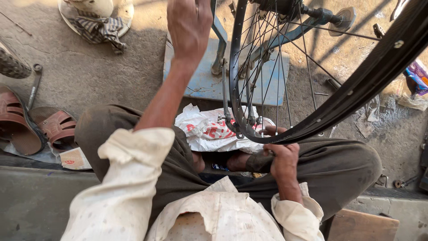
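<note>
In the head view, the left hand reaches up to the top centre of the frame, forearm stretched straight from a rolled cream sleeve. Only its back shows, and the fingers curl away out of sight, so I cannot tell whether its grip is spread or pressed together, nor what it touches.

The right hand sits at lower centre-right, wrist bent upward, with its fingers wrapped and pressed around the black wheel rim at the rim's lowest arc.

The rim with its spokes fills the upper right and is cut off by the frame's edge. It stands in a blue stand on the floor. A crumpled white bag lies just behind the rim's bottom.
</note>
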